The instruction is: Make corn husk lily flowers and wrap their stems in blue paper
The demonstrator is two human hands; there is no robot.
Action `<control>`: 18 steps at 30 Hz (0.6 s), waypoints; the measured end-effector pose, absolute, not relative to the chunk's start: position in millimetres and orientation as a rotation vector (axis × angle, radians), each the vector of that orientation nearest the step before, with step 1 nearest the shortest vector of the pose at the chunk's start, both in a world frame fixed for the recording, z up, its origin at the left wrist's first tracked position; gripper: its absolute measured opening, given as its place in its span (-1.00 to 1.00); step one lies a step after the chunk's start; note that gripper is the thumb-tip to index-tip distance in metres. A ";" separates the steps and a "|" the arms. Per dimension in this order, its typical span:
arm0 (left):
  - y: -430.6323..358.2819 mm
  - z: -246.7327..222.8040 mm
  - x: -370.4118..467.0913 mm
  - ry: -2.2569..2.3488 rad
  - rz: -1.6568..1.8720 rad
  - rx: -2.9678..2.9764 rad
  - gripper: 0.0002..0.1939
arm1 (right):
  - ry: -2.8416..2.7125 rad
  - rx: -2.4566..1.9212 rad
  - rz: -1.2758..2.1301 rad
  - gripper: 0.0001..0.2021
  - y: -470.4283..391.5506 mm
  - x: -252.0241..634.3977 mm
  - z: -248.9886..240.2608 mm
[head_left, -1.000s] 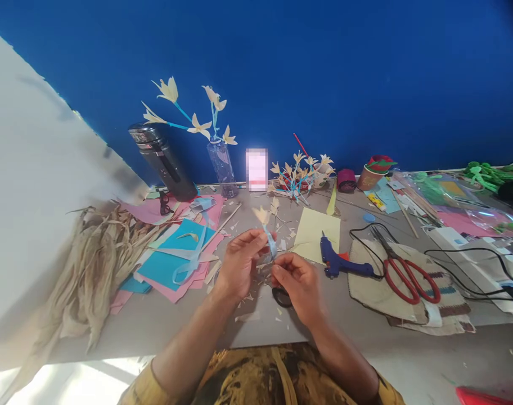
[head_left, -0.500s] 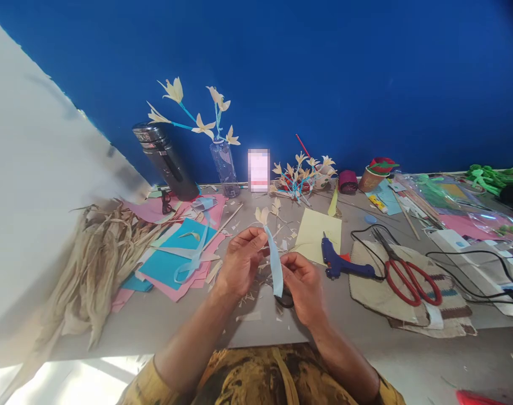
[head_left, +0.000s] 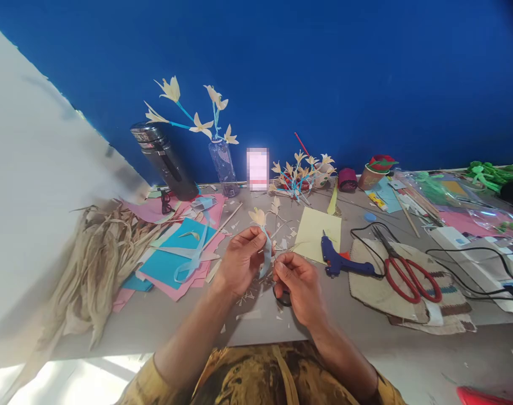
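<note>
My left hand (head_left: 243,261) pinches a cream-coloured craft flower (head_left: 257,216) just below its petals. A light-blue strip (head_left: 266,256) hangs from the flower's base and curls down between my hands. My right hand (head_left: 298,281) is closed beside it, thumb against fingers, close to the strip's right side. Whatever those fingertips hold, if anything, is too small or hidden to name. Beneath the right hand a black ring-shaped thing (head_left: 283,297) shows in part on the table. Another small cream flower (head_left: 275,205) lies just beyond my hands.
To the right are a blue glue gun (head_left: 345,264), red-handled scissors (head_left: 408,278) on cloth and a white power strip (head_left: 471,259). Coloured paper (head_left: 176,256) and dried husks (head_left: 96,253) lie left. A bottle of flowers (head_left: 223,169) and a black flask (head_left: 167,163) stand behind.
The light-blue strip hung straight down toward the right fingers; now it curves in beneath the left hand. The flower has tipped slightly left, and the right fingertips have shifted a little left.
</note>
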State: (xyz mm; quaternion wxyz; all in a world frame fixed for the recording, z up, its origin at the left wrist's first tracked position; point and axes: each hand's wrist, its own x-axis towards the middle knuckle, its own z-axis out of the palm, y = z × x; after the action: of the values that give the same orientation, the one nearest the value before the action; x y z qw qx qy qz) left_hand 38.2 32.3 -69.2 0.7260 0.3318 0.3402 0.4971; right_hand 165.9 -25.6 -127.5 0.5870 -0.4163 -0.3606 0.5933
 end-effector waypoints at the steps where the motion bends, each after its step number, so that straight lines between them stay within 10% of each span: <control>1: 33.4 -69.9 37.4 0.740 1.080 0.727 -0.74 | -0.820 -0.957 1.414 -0.74 -25.4 165.8 -127.2; 11: 37.7 -73.7 30.1 0.757 1.038 0.850 -0.82 | -0.719 -0.850 1.690 -0.68 -27.0 165.4 -115.7; 18: 25.3 -66.7 36.9 1.048 0.974 1.137 -0.85 | -1.014 -1.088 1.173 -0.74 -8.3 180.1 -101.8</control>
State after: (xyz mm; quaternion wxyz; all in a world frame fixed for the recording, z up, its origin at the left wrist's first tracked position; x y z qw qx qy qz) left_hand 36.9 25.3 -66.7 0.6109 0.4927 0.4540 0.4218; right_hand 180.1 -8.3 -101.8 0.5842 -0.4662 -0.4346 0.5025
